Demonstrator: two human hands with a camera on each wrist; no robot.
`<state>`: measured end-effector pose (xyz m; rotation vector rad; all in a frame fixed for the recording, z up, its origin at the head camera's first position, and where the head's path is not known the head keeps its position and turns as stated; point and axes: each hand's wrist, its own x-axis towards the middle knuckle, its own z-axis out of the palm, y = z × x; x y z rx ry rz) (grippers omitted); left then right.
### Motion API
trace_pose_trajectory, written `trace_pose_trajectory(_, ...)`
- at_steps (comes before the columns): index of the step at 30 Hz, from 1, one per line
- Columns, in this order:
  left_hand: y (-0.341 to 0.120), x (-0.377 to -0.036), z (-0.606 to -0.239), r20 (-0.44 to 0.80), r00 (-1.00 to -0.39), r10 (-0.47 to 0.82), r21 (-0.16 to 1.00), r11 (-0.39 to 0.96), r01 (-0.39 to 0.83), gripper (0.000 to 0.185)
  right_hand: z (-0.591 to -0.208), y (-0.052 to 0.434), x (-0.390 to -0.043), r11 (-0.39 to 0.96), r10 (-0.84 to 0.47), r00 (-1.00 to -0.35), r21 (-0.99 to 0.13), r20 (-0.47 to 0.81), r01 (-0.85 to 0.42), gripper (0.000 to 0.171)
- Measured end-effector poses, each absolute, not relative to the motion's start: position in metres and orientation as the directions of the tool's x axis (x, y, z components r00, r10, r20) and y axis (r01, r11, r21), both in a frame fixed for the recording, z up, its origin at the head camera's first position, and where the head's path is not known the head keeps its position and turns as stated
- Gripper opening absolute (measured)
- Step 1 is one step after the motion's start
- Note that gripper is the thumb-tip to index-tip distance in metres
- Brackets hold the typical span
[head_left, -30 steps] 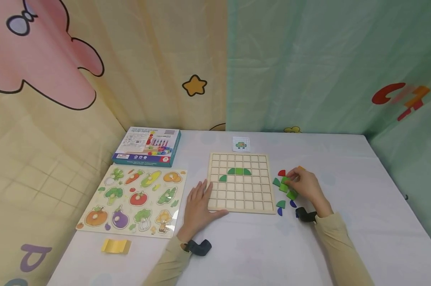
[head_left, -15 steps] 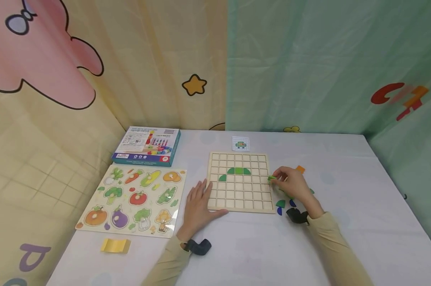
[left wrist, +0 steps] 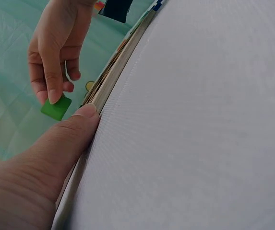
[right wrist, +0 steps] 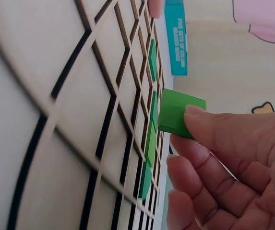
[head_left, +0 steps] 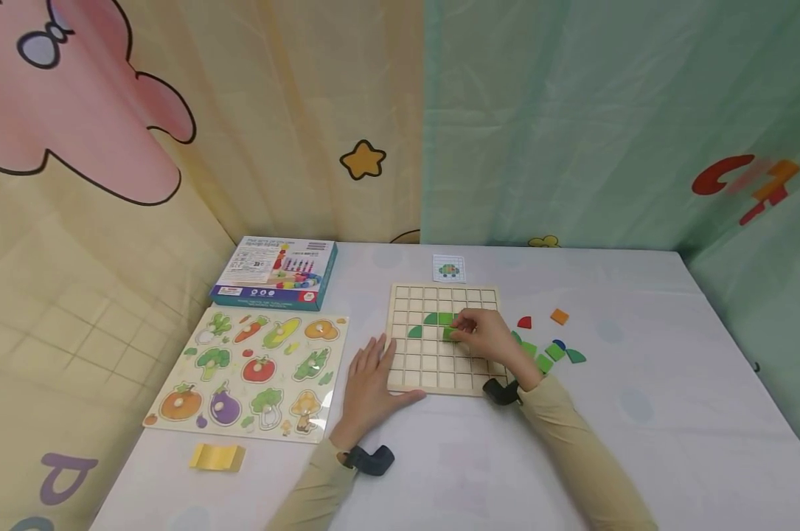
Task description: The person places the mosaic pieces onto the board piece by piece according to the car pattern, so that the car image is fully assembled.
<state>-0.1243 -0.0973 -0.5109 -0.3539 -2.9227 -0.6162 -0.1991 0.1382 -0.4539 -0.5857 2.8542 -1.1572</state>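
Observation:
My right hand [head_left: 489, 339] pinches a green square tile [right wrist: 178, 110] between thumb and fingers, close over the middle of the wooden grid board [head_left: 413, 376]. In the right wrist view the tile is tilted to the board, one edge near the grid. A lighter green square [head_left: 444, 318] lies in the grid between dark green quarter-circle tiles, the right one hidden by my fingers in the head view. Another quarter-circle [head_left: 416, 332] sits one row lower, to the left. My left hand [head_left: 369, 383] rests at the board's left side, fingers spread, thumb along the near edge.
Right of the board lie loose tiles: a red quarter-circle [head_left: 525, 322], an orange square [head_left: 560, 316], green squares [head_left: 544, 363] and a green quarter-circle [head_left: 576, 356]. A pattern card [head_left: 449, 269] lies behind. At left are a vegetable puzzle [head_left: 287, 369], a box [head_left: 273, 273] and a yellow block [head_left: 217, 457].
My right hand has taken a green square from the loose tiles and carried it left over the board. The left hand stays in place.

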Motion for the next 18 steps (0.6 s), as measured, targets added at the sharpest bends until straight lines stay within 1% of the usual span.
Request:
trace_pose_trajectory(4,-0.097,-0.124,-0.51,0.175,-0.965,0.197,0.38,0.89,0.251,0.106,-0.454,0.124,-0.203,0.666,-0.357,-0.929,-0.671,0.097,-0.326,0.005)
trace_pose_trajectory(8,-0.097,-0.124,-0.509,0.174,-0.965,0.194,0.384,0.889,0.248,0.106,-0.453,0.114,-0.206,0.671,-0.347,-0.933,-0.671,0.091,-0.315,0.008)
trace_pose_trajectory(13,-0.097,-0.124,-0.509,0.165,-0.967,0.193,0.383,0.891,0.243,0.106,-0.456,0.106,-0.211,0.686,-0.336,-0.94,-0.666,0.064,-0.291,0.008)
trace_pose_trajectory(18,-0.097,-0.124,-0.509,0.182,-0.964,0.196,0.372,0.894,0.252,0.106,-0.456,0.103,-0.213,0.691,-0.335,-0.942,-0.671,0.032,-0.269,0.008)
